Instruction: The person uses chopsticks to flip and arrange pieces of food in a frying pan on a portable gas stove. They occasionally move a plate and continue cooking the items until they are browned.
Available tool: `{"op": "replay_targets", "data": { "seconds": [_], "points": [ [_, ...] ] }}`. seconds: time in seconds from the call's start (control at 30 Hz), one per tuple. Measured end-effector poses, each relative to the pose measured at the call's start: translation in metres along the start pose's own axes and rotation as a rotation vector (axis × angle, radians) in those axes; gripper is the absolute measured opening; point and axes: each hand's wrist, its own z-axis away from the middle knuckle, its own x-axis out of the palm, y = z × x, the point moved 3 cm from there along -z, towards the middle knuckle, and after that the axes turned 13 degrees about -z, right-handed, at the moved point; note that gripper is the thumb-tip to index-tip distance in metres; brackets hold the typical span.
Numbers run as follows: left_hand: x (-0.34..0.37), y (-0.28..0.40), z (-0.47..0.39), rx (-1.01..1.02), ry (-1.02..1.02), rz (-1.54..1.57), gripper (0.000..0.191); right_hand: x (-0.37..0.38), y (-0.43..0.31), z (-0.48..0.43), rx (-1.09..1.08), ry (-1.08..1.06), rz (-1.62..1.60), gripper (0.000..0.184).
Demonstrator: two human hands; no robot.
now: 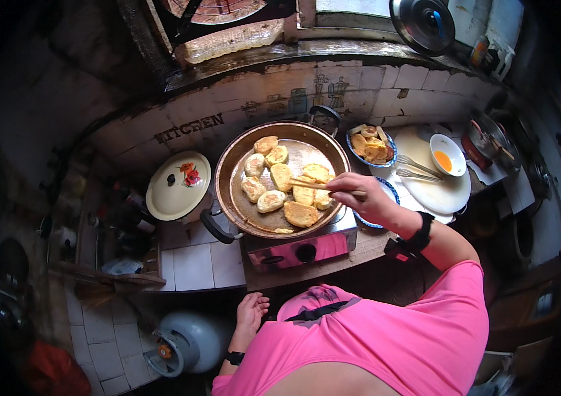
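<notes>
My right hand [365,197] grips a pair of wooden chopsticks [317,185] over the right side of a wide two-handled pan [238,153]. The chopstick tips are among several golden, egg-coated fried pieces [280,176]; whether they pinch one I cannot tell. A larger browned piece [301,214] lies near the pan's front, with a small scrap [284,230] beside it. The pan sits on a shiny metal gas stove [305,247]. My left hand [252,309] hangs by my body below the counter edge, fingers loosely curled, and I see nothing in it.
Right of the pan stand a bowl of fried pieces [372,144], a blue-rimmed dish [388,190], two whisks [418,167] and a white bowl with beaten egg [451,143] on a round board [439,195]. A flowered lid [176,190] lies left. A gas cylinder [201,341] stands below.
</notes>
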Motion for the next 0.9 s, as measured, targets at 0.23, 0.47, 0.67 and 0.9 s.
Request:
{"op": "replay_targets", "data": {
  "seconds": [0.23,0.47,0.67,0.9],
  "points": [
    [0.013,0.01,-0.007,0.039,-0.046,-0.021,0.015,-0.009,0.013,-0.012,0.092,0.079,-0.003,0.017],
    [0.015,0.0,0.0,-0.027,-0.042,-0.025,0.014,-0.033,0.004,0.039,0.117,0.226,0.05,0.013],
    [0.02,0.01,-0.001,0.021,-0.064,-0.027,0.014,-0.02,0.001,0.012,-0.021,0.259,0.128,0.013],
    [0.017,0.001,0.006,-0.022,-0.027,-0.039,0.014,-0.018,-0.044,0.054,0.037,0.153,0.206,0.009]
  ]
}}
